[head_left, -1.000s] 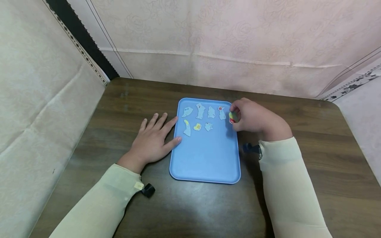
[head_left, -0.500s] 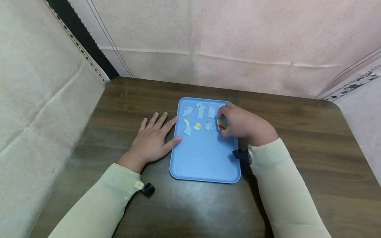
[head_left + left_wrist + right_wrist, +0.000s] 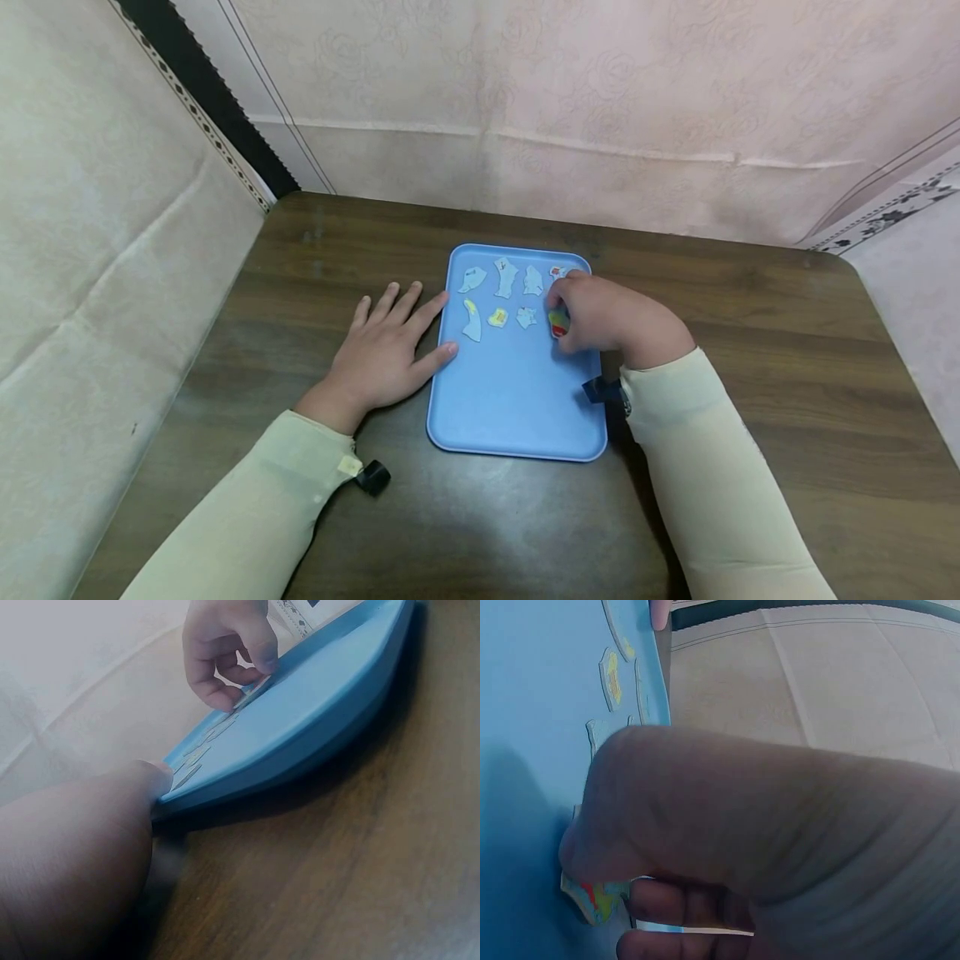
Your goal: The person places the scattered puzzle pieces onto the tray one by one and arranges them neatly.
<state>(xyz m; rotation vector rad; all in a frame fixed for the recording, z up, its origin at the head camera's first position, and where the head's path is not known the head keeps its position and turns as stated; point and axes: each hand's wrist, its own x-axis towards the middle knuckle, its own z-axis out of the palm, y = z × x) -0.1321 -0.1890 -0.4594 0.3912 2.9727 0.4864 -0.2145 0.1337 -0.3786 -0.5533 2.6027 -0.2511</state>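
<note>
A light blue tray (image 3: 517,400) lies on the table with several small, flat, jigsaw-like pieces in two rows across its far half. With fingers spread and straight, my left hand (image 3: 378,354) rests at the tray's left rim, index finger and thumb touching it. My right hand (image 3: 611,321) pinches a green, yellow and red puzzle piece (image 3: 558,322) at the right end of the nearer row. The left wrist view has this piece (image 3: 256,687) low at the tray's surface, slightly tilted. Part of it is hidden by the fingers, and the hand overlaps a red-marked piece (image 3: 557,272).
Beside the right hand lies a pale blue piece (image 3: 526,317), with a yellow one (image 3: 497,318) and a curved one (image 3: 472,321) further left. The brown wooden table (image 3: 480,525) surrounds the tray. Pale cloth (image 3: 600,117) hangs behind the table.
My right hand has carried the coloured piece left from the tray's right rim and lowered it at the nearer row's end. The left hand has stayed in place.
</note>
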